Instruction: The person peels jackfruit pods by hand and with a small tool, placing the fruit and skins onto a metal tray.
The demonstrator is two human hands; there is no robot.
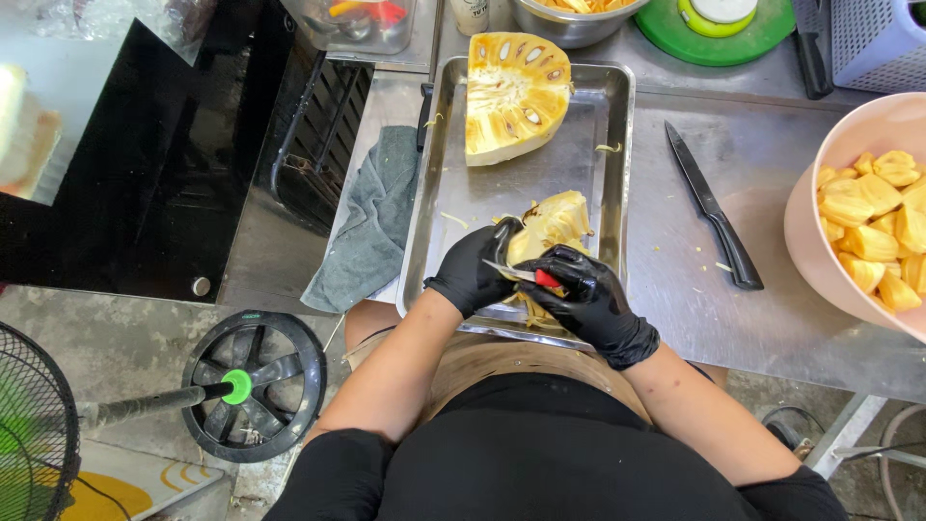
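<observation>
A shallow steel tray is set on the steel counter, and its near rim is overhung by both gloved hands, so little room is left on the person's side, while bare tray floor is seen beyond the fingers up to the halved jackfruit at the far end. The jackfruit piece is gripped by the left hand at the tray's near end; pale yellow, fibrous flesh with ragged strands is shown. A small knife with a red handle is clenched in the right hand, its blade laid against the piece. A grey cloth is draped just left of the left hand. A long black-handled knife is laid to the right, and beyond it a pink bowl of glossy yellow pods is seen.
</observation>
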